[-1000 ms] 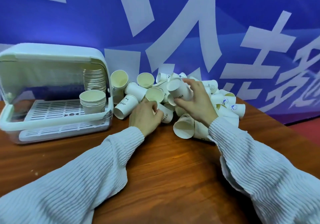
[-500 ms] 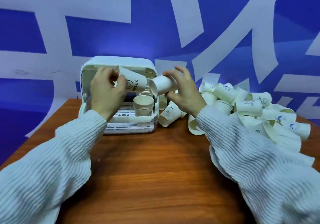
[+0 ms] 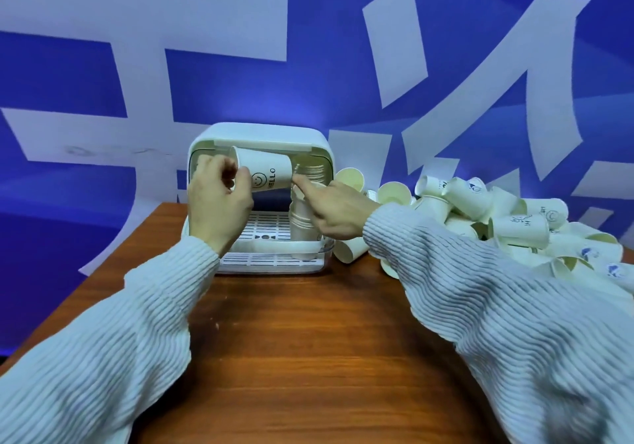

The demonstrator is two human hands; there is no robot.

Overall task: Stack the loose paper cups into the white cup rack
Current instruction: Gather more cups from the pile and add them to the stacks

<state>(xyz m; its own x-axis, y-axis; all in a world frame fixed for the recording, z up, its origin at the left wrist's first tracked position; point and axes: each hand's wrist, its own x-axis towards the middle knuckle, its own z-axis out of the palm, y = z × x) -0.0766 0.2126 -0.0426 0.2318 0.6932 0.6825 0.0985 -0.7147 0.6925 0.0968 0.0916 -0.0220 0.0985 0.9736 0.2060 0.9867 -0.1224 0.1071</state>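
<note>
1. Nearest the viewer, two arms in pale ribbed sleeves [image 3: 113, 333] reach forward over a brown wooden desk [image 3: 302, 347] toward the white cup rack [image 3: 260, 134].
2. The rack sits on the desk straight ahead, a domed white box open at the front, with a slotted floor inside.
3. The left hand [image 3: 219, 203] is raised in front of the rack's left half. Its grip is closed around the rim end of a paper cup [image 3: 264, 172] that lies on its side, base pointing right; a smiley face and the word HELLO are printed on it.
4. The right hand [image 3: 336, 213] is at the rack's right half, fingers curled on the topmost cup of a front stack [image 3: 302, 227] that stands on the rack floor.
5. A second, taller stack [image 3: 315, 170] stands behind it, deeper in the rack's right side.
6. Right of the rack, a heap of loose cups [image 3: 507, 217] lies on the desk, some tipped over, some mouth up.
7. Behind the rack hangs a blue banner [image 3: 308, 49] with large white shapes.
8. Judging by look, these cups are very light and thin-walled; they likely crush if squeezed, so holding near the stiffer rolled rim or base seems safest.
</note>
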